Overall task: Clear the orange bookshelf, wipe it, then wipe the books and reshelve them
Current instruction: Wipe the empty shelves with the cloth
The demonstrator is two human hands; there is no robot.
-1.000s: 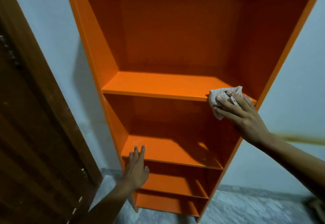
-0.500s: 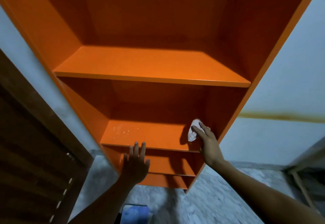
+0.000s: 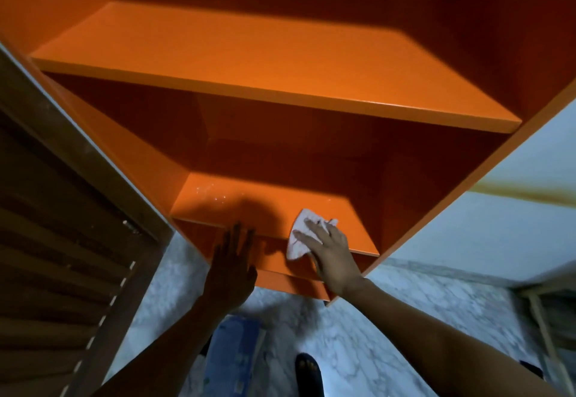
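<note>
The orange bookshelf (image 3: 280,78) fills the upper view, and no books stand on its visible shelves. My right hand (image 3: 330,250) presses a pale cloth (image 3: 300,236) flat on the lower shelf (image 3: 258,206), near its front edge, with fingers spread straight. My left hand (image 3: 232,259) lies flat with straight fingers against the shelf's front edge, just left of the cloth. Small pale specks dot the left part of that shelf.
A brown louvered wooden door (image 3: 62,240) stands close on the left. Below is a marbled grey floor (image 3: 389,318). A blue book or box (image 3: 232,356) lies on the floor by my foot in a dark sandal (image 3: 308,371). A wooden frame (image 3: 542,318) is at right.
My right hand carried the cloth from the upper shelf's right edge down to the lower shelf, then swept it left toward the middle. The view tilted downward and closer.
</note>
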